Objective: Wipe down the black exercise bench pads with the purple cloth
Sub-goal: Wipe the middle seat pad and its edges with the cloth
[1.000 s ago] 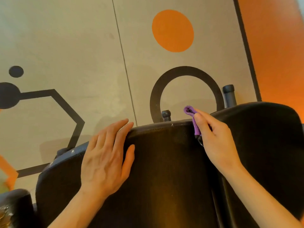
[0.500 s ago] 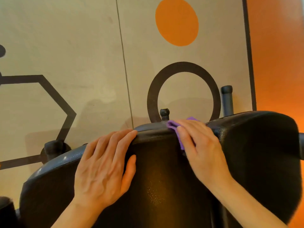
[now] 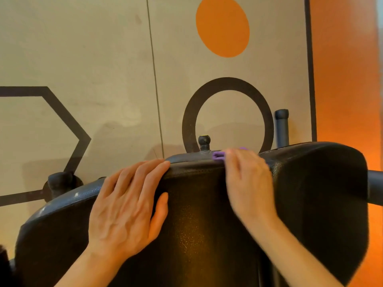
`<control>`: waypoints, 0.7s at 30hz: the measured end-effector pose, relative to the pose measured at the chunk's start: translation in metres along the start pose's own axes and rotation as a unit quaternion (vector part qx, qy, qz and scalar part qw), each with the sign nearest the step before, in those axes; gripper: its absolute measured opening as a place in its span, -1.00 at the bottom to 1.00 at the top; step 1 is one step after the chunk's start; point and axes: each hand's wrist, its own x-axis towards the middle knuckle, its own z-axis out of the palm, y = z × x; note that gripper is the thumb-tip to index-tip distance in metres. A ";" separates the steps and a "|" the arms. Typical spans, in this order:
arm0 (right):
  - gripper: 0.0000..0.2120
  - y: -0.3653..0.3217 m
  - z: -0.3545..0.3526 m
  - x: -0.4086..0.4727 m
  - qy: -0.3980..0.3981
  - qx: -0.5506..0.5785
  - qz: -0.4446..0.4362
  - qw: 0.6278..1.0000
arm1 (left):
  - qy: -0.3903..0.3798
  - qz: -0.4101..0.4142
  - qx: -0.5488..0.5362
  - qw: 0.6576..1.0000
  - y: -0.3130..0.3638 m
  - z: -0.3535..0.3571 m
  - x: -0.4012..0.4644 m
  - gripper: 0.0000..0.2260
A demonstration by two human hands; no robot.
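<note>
- While the left hand (image 3: 126, 206) lies flat, fingers straight, on the black pad (image 3: 199, 224), the right hand (image 3: 246, 179) presses the purple cloth (image 3: 218, 156) against the pad's top edge.
- Cloth pokes leftward from the right fingertips; the edge runs left-right, toward the left hand.

No readable text, labels, brands or numbers anywhere in frame. Only painted graphics on the beige floor (image 3: 103, 59): solid orange circle (image 3: 222, 26) at upper centre, black ring outline (image 3: 187, 121) at centre, black hexagon outline (image 3: 78, 133) at left. None carries lettering.
</note>
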 end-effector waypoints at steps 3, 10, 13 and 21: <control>-0.66 -0.043 0.019 -0.011 -0.036 -0.006 -0.138 0.990 | -0.011 -0.008 0.000 1.000 0.000 -0.002 0.002 -0.52; -0.73 0.002 -0.001 -0.002 -0.001 0.018 -0.029 0.999 | 0.000 0.000 0.003 1.000 -0.001 -0.001 0.001 -0.53; -0.65 -0.031 0.023 -0.009 0.008 -0.022 -0.111 0.994 | -0.004 -0.008 0.000 1.000 0.000 0.000 0.000 -0.51; -0.63 -0.024 0.019 -0.002 -0.013 -0.025 -0.168 0.985 | 0.045 -0.011 -0.079 0.996 -0.004 -0.010 -0.009 -0.46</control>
